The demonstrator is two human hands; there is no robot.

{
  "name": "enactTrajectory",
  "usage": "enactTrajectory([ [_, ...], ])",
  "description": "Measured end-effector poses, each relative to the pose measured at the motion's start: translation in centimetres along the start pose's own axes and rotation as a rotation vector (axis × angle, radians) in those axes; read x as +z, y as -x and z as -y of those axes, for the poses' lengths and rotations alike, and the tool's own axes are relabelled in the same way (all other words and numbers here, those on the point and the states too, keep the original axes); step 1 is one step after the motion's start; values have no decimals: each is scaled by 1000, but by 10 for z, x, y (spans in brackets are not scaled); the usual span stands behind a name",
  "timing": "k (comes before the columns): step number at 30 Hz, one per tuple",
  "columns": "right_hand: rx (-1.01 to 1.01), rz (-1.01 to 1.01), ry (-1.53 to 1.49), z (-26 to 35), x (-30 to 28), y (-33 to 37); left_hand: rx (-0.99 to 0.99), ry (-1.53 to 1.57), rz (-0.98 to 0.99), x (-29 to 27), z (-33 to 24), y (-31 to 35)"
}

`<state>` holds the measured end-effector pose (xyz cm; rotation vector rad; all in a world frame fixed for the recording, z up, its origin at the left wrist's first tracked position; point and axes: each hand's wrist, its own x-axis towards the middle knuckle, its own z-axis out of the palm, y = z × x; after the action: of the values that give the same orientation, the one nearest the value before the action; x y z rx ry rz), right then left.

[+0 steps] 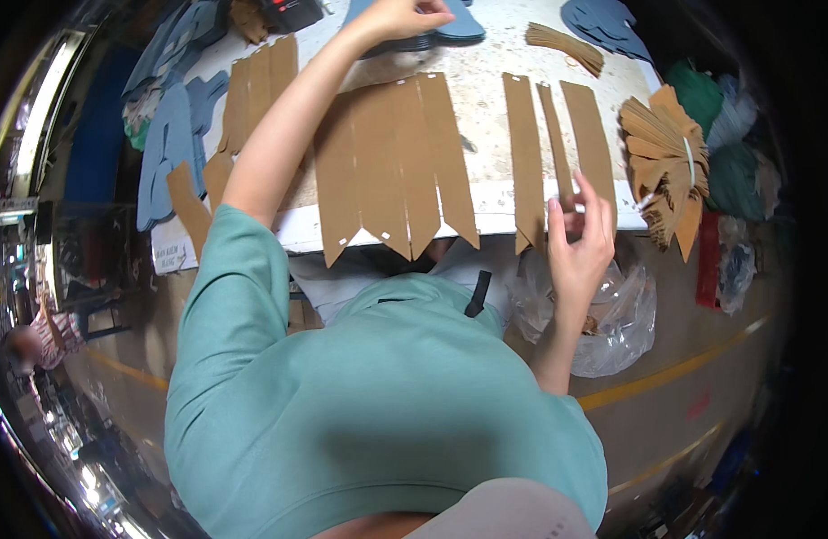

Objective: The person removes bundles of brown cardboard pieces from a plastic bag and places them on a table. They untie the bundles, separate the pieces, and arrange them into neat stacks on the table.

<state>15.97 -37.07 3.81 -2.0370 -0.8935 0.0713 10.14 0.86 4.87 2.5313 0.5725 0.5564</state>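
Observation:
My left hand (pixel 403 18) is stretched to the far side of the table, above a stack of blue cut pieces (pixel 463 25). Its fingers are bent together, and whatever they may hold is too small to make out. At the near edge, my right hand (pixel 583 241) has its thumb and fingers apart. The near end of a narrow brown strip (pixel 556 135) reaches between them, with no firm grip visible. Wider brown strips lie on either side, a left one (pixel 523 144) and a right one (pixel 591 135). Brown strips with pointed ends (pixel 378 162) lie side by side in the middle, bearing small white marks.
A fanned, tied brown bundle (pixel 670 162) overhangs the table's right edge. Another brown bundle (pixel 566 47) lies at the back, near blue pieces (pixel 602 25). More blue pieces (pixel 167 153) are at left. A clear plastic bag (pixel 625 314) hangs below the near edge.

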Motion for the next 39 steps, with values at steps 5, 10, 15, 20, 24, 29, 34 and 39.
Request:
enactTrajectory([
  [5, 56, 436, -31, 20, 14, 21, -212, 83, 403, -27, 21, 35],
  [10, 63, 458, -94, 25, 41, 37, -152, -63, 403, 5, 4, 55],
  [15, 132, 437, -273, 20, 45, 37, -162, 77, 405, 10, 3, 51],
  [20, 126, 466, -266, 20, 45, 33, -189, 45, 469, 14, 0, 47],
  [24, 195, 446, -467, 24, 41, 31, -213, 303, 385, 3, 3, 49],
  [29, 307, 608, -706, 29, 42, 33, -319, 395, 537, -26, 18, 51],
  [34, 314, 707, -651, 33, 60, 47, -209, 323, 546, -23, 28, 62],
  [39, 265, 684, -541, 36, 63, 51, -261, 295, 496, -16, 25, 66],
])
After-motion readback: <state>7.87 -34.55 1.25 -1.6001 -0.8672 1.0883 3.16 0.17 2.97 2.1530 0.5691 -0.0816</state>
